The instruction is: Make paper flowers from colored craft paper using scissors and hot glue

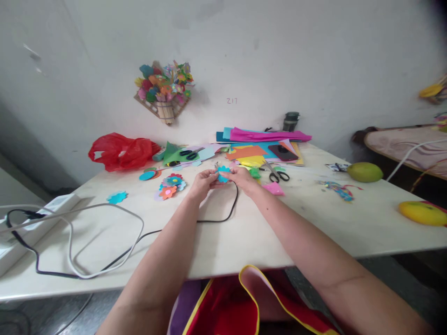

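Your left grip (205, 183) and right grip (246, 179) both hold the blue paper flower (224, 174), fingers pinched narrow on its two sides, above the desk (314, 223). A black cable (230, 215) curves across the desk on the near side of that flower. To the flower's left you have a cluster of paper flowers (169, 191), with a loose blue cutout (118, 197) farther left. To its right lie scissors (271, 171) and a pink paper piece (274, 188); behind it, coloured sheets (249, 152). A green mango (365, 172) sits well to its right.
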Demonstrator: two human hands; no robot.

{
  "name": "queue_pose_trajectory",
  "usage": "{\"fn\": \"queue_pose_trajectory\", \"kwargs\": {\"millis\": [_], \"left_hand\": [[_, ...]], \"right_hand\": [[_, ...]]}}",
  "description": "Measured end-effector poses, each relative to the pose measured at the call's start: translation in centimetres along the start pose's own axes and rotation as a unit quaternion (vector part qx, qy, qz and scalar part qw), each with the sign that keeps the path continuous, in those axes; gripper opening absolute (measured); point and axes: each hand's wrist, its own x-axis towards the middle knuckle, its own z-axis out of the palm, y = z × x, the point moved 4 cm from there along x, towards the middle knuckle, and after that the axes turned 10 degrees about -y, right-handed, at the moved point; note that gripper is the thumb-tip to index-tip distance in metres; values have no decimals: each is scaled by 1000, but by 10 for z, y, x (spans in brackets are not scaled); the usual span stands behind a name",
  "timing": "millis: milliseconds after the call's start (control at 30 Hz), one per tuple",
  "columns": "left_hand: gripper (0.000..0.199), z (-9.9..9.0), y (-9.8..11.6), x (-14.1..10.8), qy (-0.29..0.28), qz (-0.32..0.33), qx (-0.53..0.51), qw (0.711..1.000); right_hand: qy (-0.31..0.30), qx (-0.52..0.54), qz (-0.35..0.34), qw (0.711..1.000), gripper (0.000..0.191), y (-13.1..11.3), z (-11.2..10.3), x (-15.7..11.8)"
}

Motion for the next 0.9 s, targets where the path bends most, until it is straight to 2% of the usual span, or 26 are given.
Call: {"fn": "queue_pose_trajectory", "kwargs": {"millis": [100,167,267,333,400,500,700,900], "left_hand": [[41,1,0,0,2,-1,3,1000],[40,1,0,0,1,-1,4,1000],[39,1,1,0,11,1,4,1000],[38,0,1,0,23,7,0,1000],[37,0,2,1,36,15,-5,999],[37,-1,2,1,55,25,-6,998],[39,2,2,1,72,46,3,996],[41,5,2,0,60,39,9,997]], "right_hand": [[-15,36,45,998,35,3,2,1],[10,16,49,999,34,4,-2,2],[87,-90,10,992,25,-1,-11,2],[131,-181,-20,974,17,-7,-15,-1],[150,-253,-28,955,11,-13,-14,-4],[151,-311,-37,937,8,-19,-9,-8],[118,-398,-121,902,12,-29,5,-12],[70,-508,-187,838,14,-38,8,-16]]}}
